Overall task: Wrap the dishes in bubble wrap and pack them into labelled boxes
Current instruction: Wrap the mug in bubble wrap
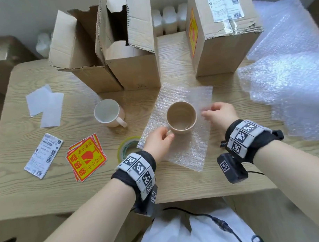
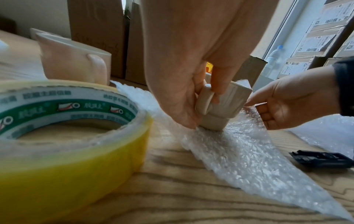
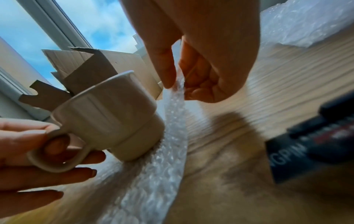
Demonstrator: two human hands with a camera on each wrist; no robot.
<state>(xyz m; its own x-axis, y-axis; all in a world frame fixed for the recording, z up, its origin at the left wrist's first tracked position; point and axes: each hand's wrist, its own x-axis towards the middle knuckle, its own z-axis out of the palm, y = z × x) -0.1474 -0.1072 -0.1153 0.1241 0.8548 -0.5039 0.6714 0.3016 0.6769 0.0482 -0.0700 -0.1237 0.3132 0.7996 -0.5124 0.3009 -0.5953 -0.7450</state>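
The beige mug [image 1: 181, 118] stands upright on the bubble wrap sheet [image 1: 179, 149] mid-desk [image 1: 49, 193]. The left hand [image 1: 160, 139], at its 7 o'clock, curls fingers [image 3: 55, 145] through the handle; the right hand [image 1: 221, 114], at 3 o'clock, pinches the sheet's edge.

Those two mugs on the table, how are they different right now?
The beige mug stands on a bubble wrap sheet, while the white-lined mug sits on the bare table. The left hand holds the beige mug's handle; nothing touches the white-lined mug. Both are upright, empty and unwrapped.
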